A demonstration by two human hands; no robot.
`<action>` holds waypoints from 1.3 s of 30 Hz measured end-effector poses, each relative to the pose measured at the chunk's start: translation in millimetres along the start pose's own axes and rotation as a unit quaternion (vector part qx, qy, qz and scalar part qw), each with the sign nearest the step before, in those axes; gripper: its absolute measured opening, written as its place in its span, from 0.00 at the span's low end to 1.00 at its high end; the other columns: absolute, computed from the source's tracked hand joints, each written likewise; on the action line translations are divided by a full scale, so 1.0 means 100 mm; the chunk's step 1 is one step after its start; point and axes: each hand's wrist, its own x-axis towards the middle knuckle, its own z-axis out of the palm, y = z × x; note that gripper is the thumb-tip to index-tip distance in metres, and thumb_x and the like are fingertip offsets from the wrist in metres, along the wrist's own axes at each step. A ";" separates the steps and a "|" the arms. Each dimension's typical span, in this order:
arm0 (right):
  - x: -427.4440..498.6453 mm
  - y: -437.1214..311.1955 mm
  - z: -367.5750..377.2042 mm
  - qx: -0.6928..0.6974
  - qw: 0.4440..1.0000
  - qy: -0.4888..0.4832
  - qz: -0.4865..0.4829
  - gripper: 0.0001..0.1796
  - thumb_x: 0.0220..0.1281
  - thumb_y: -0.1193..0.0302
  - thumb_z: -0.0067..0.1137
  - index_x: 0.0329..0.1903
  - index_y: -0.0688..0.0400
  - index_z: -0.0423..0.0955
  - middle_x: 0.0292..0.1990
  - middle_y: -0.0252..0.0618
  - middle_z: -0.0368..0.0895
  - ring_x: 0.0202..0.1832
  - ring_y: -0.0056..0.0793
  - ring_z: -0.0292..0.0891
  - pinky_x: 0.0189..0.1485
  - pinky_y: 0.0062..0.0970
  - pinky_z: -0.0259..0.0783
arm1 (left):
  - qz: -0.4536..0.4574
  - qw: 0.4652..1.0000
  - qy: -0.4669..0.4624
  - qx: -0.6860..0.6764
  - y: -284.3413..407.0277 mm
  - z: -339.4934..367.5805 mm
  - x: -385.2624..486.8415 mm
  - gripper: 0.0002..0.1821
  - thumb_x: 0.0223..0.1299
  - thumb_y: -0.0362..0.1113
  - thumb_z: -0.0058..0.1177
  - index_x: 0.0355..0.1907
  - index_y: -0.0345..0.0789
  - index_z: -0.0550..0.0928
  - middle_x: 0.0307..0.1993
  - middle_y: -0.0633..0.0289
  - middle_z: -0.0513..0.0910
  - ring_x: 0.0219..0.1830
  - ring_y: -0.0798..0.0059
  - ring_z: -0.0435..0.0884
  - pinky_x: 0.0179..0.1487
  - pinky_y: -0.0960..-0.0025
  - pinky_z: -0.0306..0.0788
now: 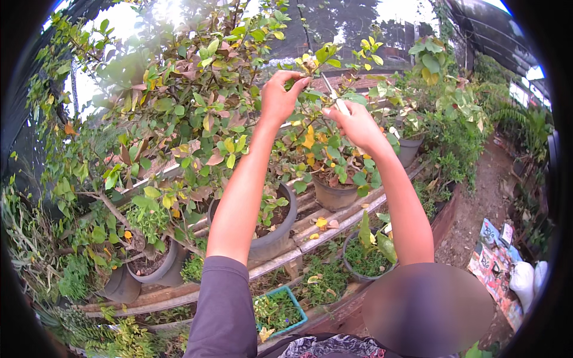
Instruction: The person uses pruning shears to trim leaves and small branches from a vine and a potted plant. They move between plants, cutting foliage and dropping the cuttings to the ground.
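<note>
My left hand (278, 99) is raised among the branches, thumb and forefinger pinched at a twig tip with yellowing and dried leaves (310, 64). In my right hand (358, 127) is a slim bladed tool with a white handle (342, 106). Its metal blade points up and left, close beside the same sprig; whether it touches the stem cannot be told. A tall leafy shrub (179, 103) with green, yellow and brown leaves fills the left. Below my hands, a plant with yellow leaves grows in a grey-brown pot (335, 194).
Slatted bench rails (309, 244) carry a large grey pot (273, 241) and a tilted-looking pot (156, 268). A teal rectangular planter (293, 331) sits lower down. At right are a dirt path (474, 197) and printed sacks (494, 273). Dark netting hangs behind; a blurred patch covers the lower right.
</note>
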 end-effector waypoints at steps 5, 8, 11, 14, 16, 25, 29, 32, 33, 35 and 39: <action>-0.20 -0.18 0.00 0.216 0.959 -0.167 0.078 0.24 0.70 0.52 0.52 0.54 0.60 0.73 0.32 0.33 0.77 0.33 0.25 0.78 0.36 0.26 0.78 | 0.006 1.000 0.010 0.013 -0.06 0.00 -0.05 0.13 0.57 0.40 0.64 0.39 0.33 0.86 0.41 0.55 0.85 0.45 0.62 0.84 0.50 0.64 0.74; -0.03 -0.04 0.04 0.350 0.902 -0.233 0.098 0.29 0.70 0.49 0.49 0.57 0.62 0.70 0.38 0.40 0.77 0.38 0.33 0.81 0.41 0.34 0.82 | 0.009 1.000 0.013 -0.014 -0.02 0.05 -0.07 0.12 0.57 0.38 0.63 0.39 0.33 0.86 0.41 0.56 0.85 0.45 0.62 0.84 0.50 0.64 0.74; 0.01 -0.02 0.12 0.382 0.894 -0.215 0.092 0.32 0.71 0.47 0.48 0.57 0.64 0.69 0.39 0.44 0.76 0.39 0.36 0.81 0.41 0.38 0.82 | 0.015 1.000 0.018 -0.017 0.00 0.08 -0.08 0.11 0.57 0.36 0.62 0.39 0.33 0.86 0.40 0.56 0.84 0.44 0.62 0.84 0.50 0.64 0.74; 0.00 -0.08 0.16 0.396 0.894 -0.194 0.082 0.31 0.71 0.46 0.46 0.57 0.63 0.69 0.40 0.44 0.76 0.40 0.37 0.81 0.42 0.38 0.82 | 0.012 0.999 0.027 -0.023 0.03 0.09 -0.10 0.10 0.57 0.35 0.62 0.39 0.32 0.85 0.40 0.56 0.84 0.44 0.62 0.84 0.50 0.64 0.74; -0.02 -0.14 0.18 0.405 0.891 -0.190 0.083 0.31 0.72 0.47 0.45 0.58 0.62 0.68 0.40 0.44 0.76 0.40 0.37 0.81 0.42 0.39 0.82 | 0.016 0.999 0.028 -0.016 0.01 0.09 -0.12 0.09 0.56 0.34 0.62 0.38 0.32 0.85 0.39 0.56 0.83 0.43 0.61 0.84 0.49 0.64 0.74; 0.08 -0.20 0.09 0.436 0.878 -0.163 0.110 0.22 0.75 0.52 0.42 0.51 0.60 0.69 0.31 0.35 0.76 0.30 0.30 0.80 0.36 0.35 0.82 | 0.074 0.995 0.053 0.052 0.05 0.21 -0.21 0.07 0.57 0.35 0.62 0.35 0.34 0.85 0.38 0.59 0.82 0.39 0.59 0.83 0.43 0.62 0.74; 0.15 0.21 -0.01 0.465 0.827 -0.300 0.094 0.20 0.76 0.55 0.42 0.50 0.60 0.69 0.27 0.31 0.74 0.25 0.23 0.75 0.31 0.28 0.77 | 0.094 0.991 0.092 0.033 0.00 0.22 -0.16 0.07 0.57 0.36 0.63 0.34 0.34 0.84 0.37 0.60 0.82 0.39 0.59 0.83 0.43 0.62 0.74; -0.24 -0.02 0.05 0.361 0.903 -0.217 0.087 0.19 0.76 0.57 0.42 0.52 0.60 0.70 0.28 0.31 0.73 0.28 0.21 0.73 0.33 0.26 0.76 | 0.079 0.994 0.076 0.002 0.00 0.17 -0.16 0.09 0.57 0.37 0.64 0.37 0.35 0.85 0.37 0.60 0.84 0.40 0.61 0.84 0.45 0.62 0.75; -0.27 0.01 0.02 0.336 0.910 -0.227 0.091 0.20 0.75 0.56 0.44 0.53 0.60 0.70 0.29 0.31 0.74 0.29 0.22 0.74 0.34 0.27 0.76 | 0.072 0.996 0.056 0.012 0.04 0.14 -0.14 0.10 0.57 0.37 0.64 0.38 0.36 0.85 0.37 0.60 0.84 0.39 0.62 0.84 0.45 0.63 0.75; -0.31 0.09 -0.05 0.286 0.920 -0.249 0.097 0.21 0.74 0.55 0.46 0.54 0.59 0.71 0.30 0.32 0.74 0.31 0.23 0.76 0.36 0.27 0.78 | 0.059 0.998 0.017 0.035 0.12 0.09 -0.09 0.11 0.57 0.38 0.65 0.41 0.37 0.86 0.36 0.59 0.85 0.39 0.63 0.85 0.45 0.63 0.75; -0.29 0.24 -0.09 0.251 0.950 -0.150 0.113 0.24 0.70 0.52 0.51 0.56 0.60 0.73 0.36 0.32 0.75 0.36 0.24 0.77 0.38 0.27 0.79 | 0.031 0.999 0.007 -0.025 0.12 0.13 0.02 0.16 0.59 0.41 0.62 0.48 0.38 0.84 0.38 0.59 0.86 0.38 0.67 0.85 0.45 0.64 0.76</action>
